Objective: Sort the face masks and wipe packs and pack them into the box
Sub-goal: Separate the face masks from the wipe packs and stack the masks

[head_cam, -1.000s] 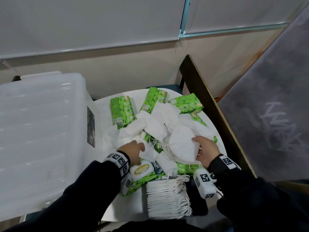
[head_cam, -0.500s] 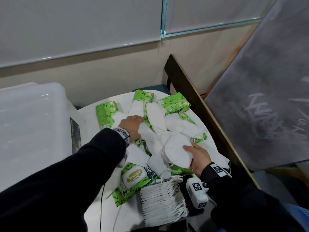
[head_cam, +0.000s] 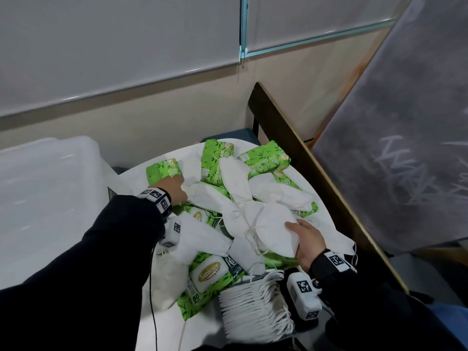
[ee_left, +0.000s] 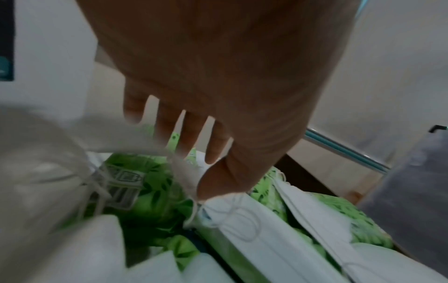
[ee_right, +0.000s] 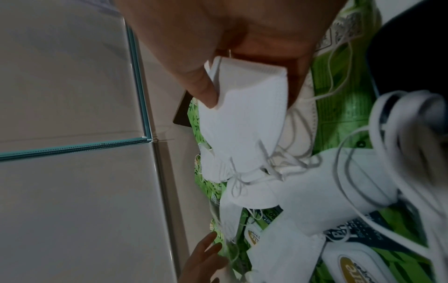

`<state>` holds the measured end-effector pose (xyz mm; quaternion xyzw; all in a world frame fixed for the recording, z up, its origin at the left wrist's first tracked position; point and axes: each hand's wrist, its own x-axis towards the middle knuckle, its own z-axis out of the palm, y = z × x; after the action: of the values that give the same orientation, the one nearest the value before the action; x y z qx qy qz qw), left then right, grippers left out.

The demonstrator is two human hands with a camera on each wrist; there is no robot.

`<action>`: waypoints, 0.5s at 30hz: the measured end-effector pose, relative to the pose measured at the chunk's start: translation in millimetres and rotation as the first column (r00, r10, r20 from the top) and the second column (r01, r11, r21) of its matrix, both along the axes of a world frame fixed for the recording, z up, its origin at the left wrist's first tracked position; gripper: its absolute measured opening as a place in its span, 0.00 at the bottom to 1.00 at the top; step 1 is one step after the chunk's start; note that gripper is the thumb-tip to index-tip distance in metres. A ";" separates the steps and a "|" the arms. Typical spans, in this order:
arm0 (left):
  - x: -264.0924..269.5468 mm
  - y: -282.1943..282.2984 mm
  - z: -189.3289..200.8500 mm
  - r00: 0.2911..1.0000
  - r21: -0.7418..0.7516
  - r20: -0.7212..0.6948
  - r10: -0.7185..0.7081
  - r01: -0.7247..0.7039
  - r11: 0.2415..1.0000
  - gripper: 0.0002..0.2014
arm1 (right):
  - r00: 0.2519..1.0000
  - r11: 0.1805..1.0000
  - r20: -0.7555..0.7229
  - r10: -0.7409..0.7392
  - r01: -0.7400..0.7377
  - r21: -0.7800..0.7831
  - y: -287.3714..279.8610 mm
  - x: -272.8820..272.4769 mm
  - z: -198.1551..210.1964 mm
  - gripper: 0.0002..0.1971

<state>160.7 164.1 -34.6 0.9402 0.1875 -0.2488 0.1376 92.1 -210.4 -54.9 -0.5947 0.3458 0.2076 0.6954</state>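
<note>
The right hand (head_cam: pixel 307 245) grips a small bundle of folded white face masks (head_cam: pixel 274 233), thumb on top and fingers beneath; the right wrist view shows the ribbed, pressed edge of the bundle (ee_right: pixel 247 99) pinched between thumb and fingers. The left hand (head_cam: pixel 172 188) reaches to the far side of the pile with its fingers straight and spread; the left wrist view shows the thumb tip touching the corner of a pleated white mask (ee_left: pixel 244 229), but motion blur makes any grip impossible to confirm. The pile consists of soft, matte white masks with thin elastic ear loops, tangled over glossy green wipe packs (head_cam: pixel 263 160) printed with a leaf pattern. One pack (head_cam: pixel 211 274) near the front carries a white rigid flip lid with a gold oval label. A neat stack of folded masks (head_cam: pixel 253 305) lies at the near edge of the white round table (head_cam: pixel 164 325), its loops fanned outward. The translucent plastic box (head_cam: pixel 48 198) stands to the left of the table, smooth-walled and partly cut off by the frame edge; its interior cannot be made out. Several packs are mostly hidden under masks.
</note>
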 end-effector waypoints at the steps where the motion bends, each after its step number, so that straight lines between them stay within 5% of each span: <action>1: -1.1 -6.5 1.8 0.999 0.030 -0.026 -0.024 0.024 0.999 0.37 | 1.000 1.000 0.007 -0.016 0.016 -0.009 -1.5 0.8 -0.8 0.10; 4: -8.4 -40.6 9.9 0.975 0.006 0.207 -0.079 0.079 0.997 0.31 | 0.998 0.998 0.031 -0.050 0.051 -0.027 -8.1 2.4 -2.9 0.11; 6: -18.0 -76.0 10.7 0.927 -0.230 0.375 -0.025 0.119 0.966 0.24 | 0.996 0.997 0.040 -0.078 0.079 -0.013 -11.1 3.5 -3.1 0.12; 8: -32.4 -118.0 10.3 0.946 -0.526 0.312 0.083 0.099 0.845 0.25 | 0.996 0.996 0.049 -0.079 0.076 0.050 -9.2 5.3 0.6 0.13; 11: -56.3 -164.0 -2.0 0.983 -0.732 0.132 0.126 0.011 0.681 0.38 | 0.995 0.994 0.097 0.027 -0.037 0.101 3.4 7.5 15.0 0.10; 15: -85.9 -165.5 -12.0 0.950 -0.784 0.161 0.269 -0.042 0.619 0.21 | 0.968 0.973 0.108 0.226 -0.230 0.025 12.1 3.0 18.7 0.08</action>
<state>74.8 -1.4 -46.5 0.7945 0.1245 -0.1652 0.5710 95.1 -198.3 -36.3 -0.6276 0.2345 0.2610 0.6950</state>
